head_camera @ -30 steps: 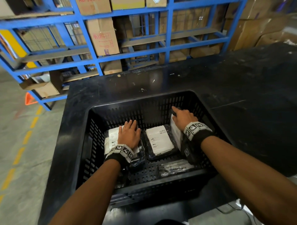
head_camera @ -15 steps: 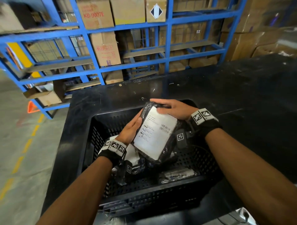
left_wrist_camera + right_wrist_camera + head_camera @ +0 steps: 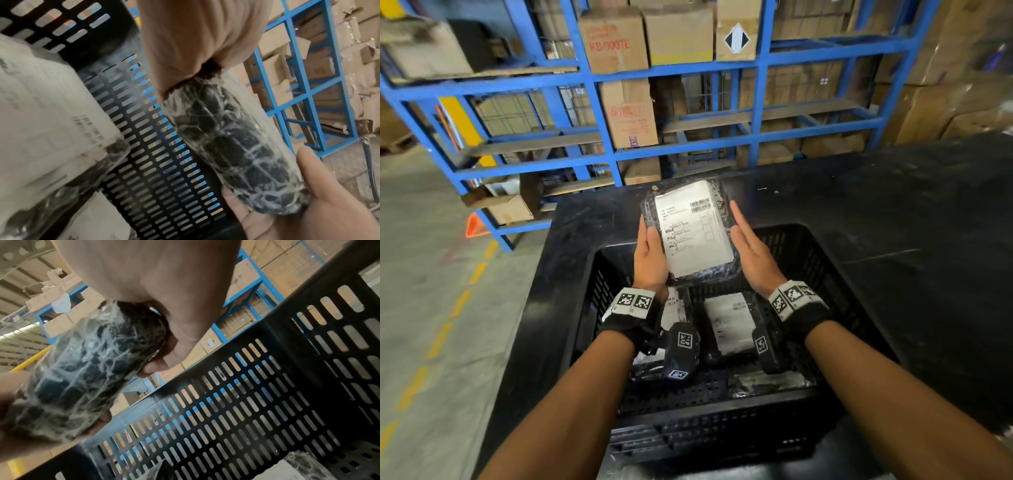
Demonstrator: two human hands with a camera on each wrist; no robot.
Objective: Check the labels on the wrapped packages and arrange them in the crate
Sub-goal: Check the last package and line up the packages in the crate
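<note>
Both hands hold one black package wrapped in clear film [image 3: 690, 229] above the black slotted plastic crate [image 3: 822, 253] on the black worktop [image 3: 914, 219]. The left hand [image 3: 650, 260] curls its grip around the left edge, thumb on the white label; the right hand [image 3: 751, 253] grips the right edge. Half a second ago the package was lower and tilted; now it is raised with the label facing up. The label text is too small to read. Two more labelled packages [image 3: 729, 322] lie in the crate, partly hidden by the wrists.
</note>
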